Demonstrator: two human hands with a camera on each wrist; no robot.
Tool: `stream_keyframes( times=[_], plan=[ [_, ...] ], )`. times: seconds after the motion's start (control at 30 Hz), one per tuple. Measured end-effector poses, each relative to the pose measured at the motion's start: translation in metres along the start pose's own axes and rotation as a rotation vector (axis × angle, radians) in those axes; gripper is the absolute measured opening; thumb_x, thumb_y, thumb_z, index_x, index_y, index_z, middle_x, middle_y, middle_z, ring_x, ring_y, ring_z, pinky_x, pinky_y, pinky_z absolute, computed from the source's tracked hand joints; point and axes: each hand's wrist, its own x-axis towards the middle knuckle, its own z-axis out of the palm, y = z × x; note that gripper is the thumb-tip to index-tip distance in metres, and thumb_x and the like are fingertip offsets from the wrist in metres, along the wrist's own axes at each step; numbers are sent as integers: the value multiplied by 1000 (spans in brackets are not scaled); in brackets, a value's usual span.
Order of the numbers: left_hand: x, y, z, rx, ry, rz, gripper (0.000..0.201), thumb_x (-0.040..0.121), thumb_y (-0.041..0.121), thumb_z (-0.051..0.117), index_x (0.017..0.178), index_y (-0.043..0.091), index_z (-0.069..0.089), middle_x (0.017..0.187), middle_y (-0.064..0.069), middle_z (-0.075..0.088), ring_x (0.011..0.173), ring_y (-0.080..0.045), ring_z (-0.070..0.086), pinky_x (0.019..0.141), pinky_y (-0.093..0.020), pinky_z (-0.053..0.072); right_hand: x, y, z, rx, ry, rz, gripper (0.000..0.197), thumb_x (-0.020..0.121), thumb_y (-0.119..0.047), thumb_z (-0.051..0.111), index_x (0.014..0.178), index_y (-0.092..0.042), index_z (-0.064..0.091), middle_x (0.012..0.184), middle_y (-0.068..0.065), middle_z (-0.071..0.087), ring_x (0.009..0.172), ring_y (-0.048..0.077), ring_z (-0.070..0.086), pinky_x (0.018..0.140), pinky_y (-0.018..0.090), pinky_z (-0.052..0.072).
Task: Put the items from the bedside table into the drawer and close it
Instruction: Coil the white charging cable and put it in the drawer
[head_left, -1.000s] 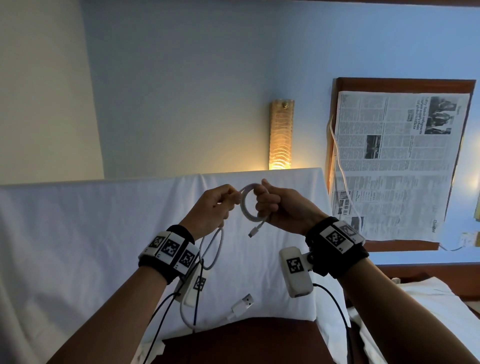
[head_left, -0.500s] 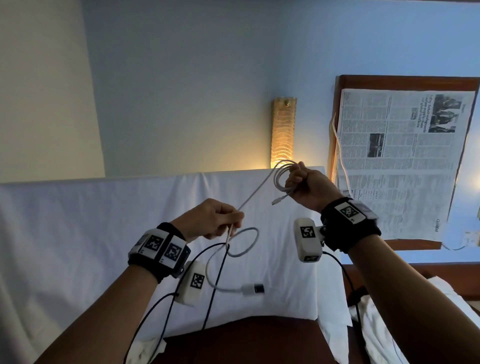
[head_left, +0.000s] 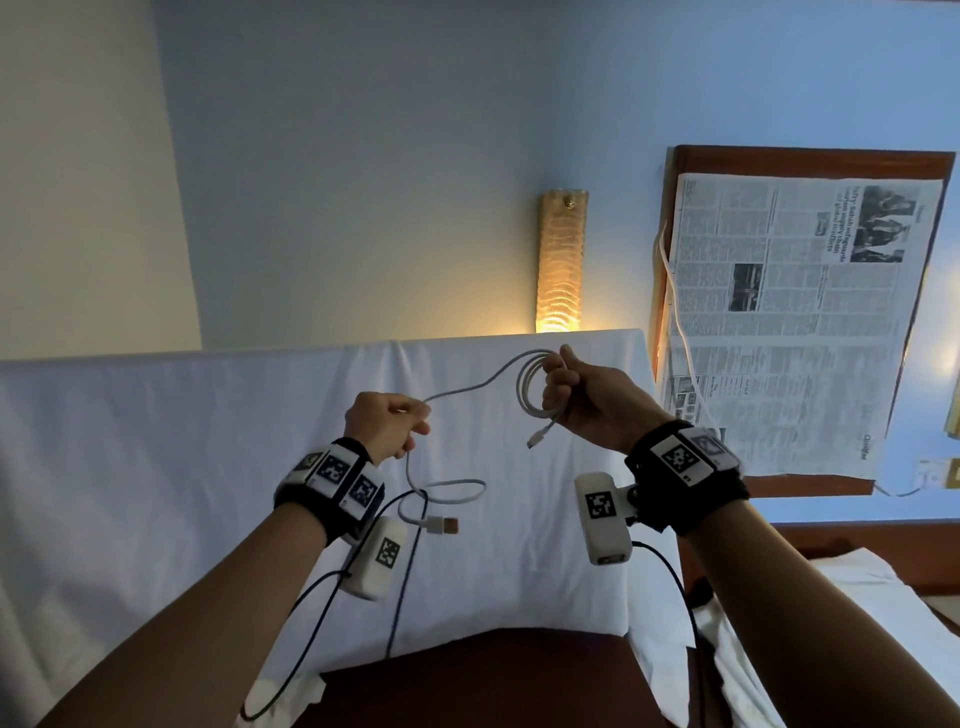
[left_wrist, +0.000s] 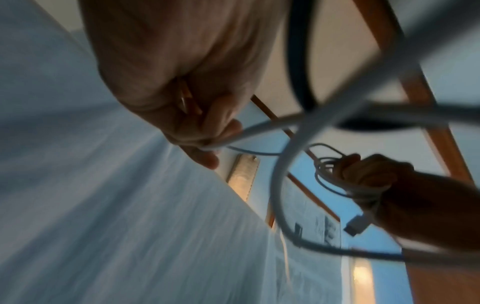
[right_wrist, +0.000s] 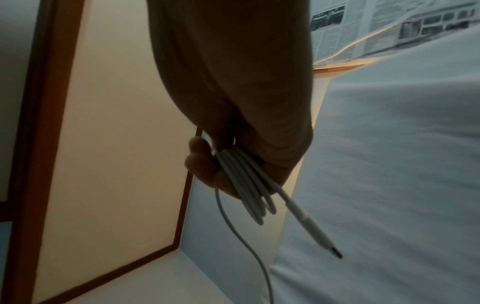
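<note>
While it is held in the air between both hands, the white cable (head_left: 470, 387) is seen above the white sheet (head_left: 156, 467), touching no surface. Several loops of it are gripped in the curled fingers of the right hand (head_left: 587, 405), with a small plug (head_left: 537, 439) hanging free just below the fist. From the loops a single strand is led across to the left hand (head_left: 384, 423), where it is pinched between thumb and curled fingers. Below that hand the rest of the cable droops in a loose loop and ends in a larger plug (head_left: 441, 526), which dangles near the left wrist camera (head_left: 379, 558). Open air is left all round the cable, and the sheet's top edge runs just behind the hands. Black camera leads (head_left: 400, 571) hang close beside the dangling loop and cross it. In the left wrist view the strand is blurred, and the fingertips are partly hidden behind it; the right wrist view shows the loops (right_wrist: 244, 185) pressed against the palm. To the right a newspaper (head_left: 789, 322) is spread over a wooden top (head_left: 810, 156), whose lower edge is hidden by the right wrist; a second white cord (head_left: 680, 332) lies along the paper's left edge. A lit wall lamp (head_left: 561, 262) is seen beyond the sheet. No drawer can be made out.
</note>
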Motion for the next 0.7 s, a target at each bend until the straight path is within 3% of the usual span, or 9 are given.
stream_keyframes(
  times=[0.13, 0.23, 0.33, 0.4, 0.43, 0.5, 0.57, 0.63, 0.7],
  plan=[
    [-9, -11, -12, -334, -206, -170, 20, 96, 27, 59, 93, 9, 68, 71, 1, 50, 52, -12, 30, 52, -23, 28, -14, 1, -2, 33, -101, 19, 33, 101, -35, 36, 79, -14, 51, 50, -8, 40, 48, 7, 45, 52, 15, 42],
    [-18, -13, -14, -217, -144, -57, 27, 93, 33, 62, 73, 15, 60, 63, 1, 36, 57, -15, 32, 56, -29, 37, -20, 6, 3, -39, -137, 18, 27, 97, -33, 40, 80, -15, 49, 49, -9, 37, 47, 6, 41, 53, 16, 39],
    [-24, -10, -10, 90, -147, 136, 24, 97, 27, 56, 78, 13, 62, 69, -4, 55, 68, -19, 52, 69, -35, 50, -21, 9, 11, -68, -136, 21, 29, 99, -32, 37, 80, -15, 49, 50, -8, 37, 47, 6, 40, 54, 16, 37],
    [-30, -4, -8, 286, -359, 136, 14, 97, 33, 55, 100, 22, 63, 92, 0, 66, 81, -18, 61, 68, -27, 50, -20, 9, 15, -90, -131, 31, 32, 101, -32, 35, 79, -14, 50, 50, -8, 37, 47, 7, 39, 54, 16, 37],
    [-33, 1, -6, 328, -466, 111, 21, 96, 39, 55, 112, 26, 59, 105, 2, 65, 90, -18, 63, 70, -25, 50, -19, 8, 15, -110, -126, 35, 33, 102, -31, 34, 79, -14, 50, 51, -7, 37, 46, 7, 40, 53, 16, 38],
    [-39, 15, -2, 170, -529, 87, 39, 96, 47, 49, 125, 22, 57, 120, 3, 63, 108, -21, 62, 85, -33, 50, -17, 8, 17, -161, -102, 42, 35, 104, -30, 32, 80, -13, 50, 51, -6, 38, 46, 8, 40, 51, 16, 40],
    [-50, 32, 3, -113, -489, 95, 39, 100, 40, 42, 125, 16, 60, 120, -1, 68, 111, -22, 64, 100, -44, 48, -15, 8, 20, -192, -62, 46, 35, 104, -29, 33, 80, -12, 51, 51, -5, 39, 46, 8, 40, 49, 16, 42],
    [-56, 44, 8, -183, -533, 87, 46, 100, 45, 39, 120, 13, 64, 113, -4, 72, 106, -23, 68, 102, -47, 47, -13, 9, 22, -213, -33, 40, 35, 104, -29, 33, 80, -11, 51, 50, -4, 40, 45, 8, 40, 48, 16, 42],
    [-65, 54, 13, -142, -664, 42, 62, 97, 57, 34, 118, 7, 65, 110, -9, 73, 105, -26, 68, 101, -45, 48, -12, 7, 24, -251, -16, 29, 36, 104, -29, 33, 80, -11, 52, 49, -4, 42, 45, 9, 42, 48, 17, 43]
  ],
)
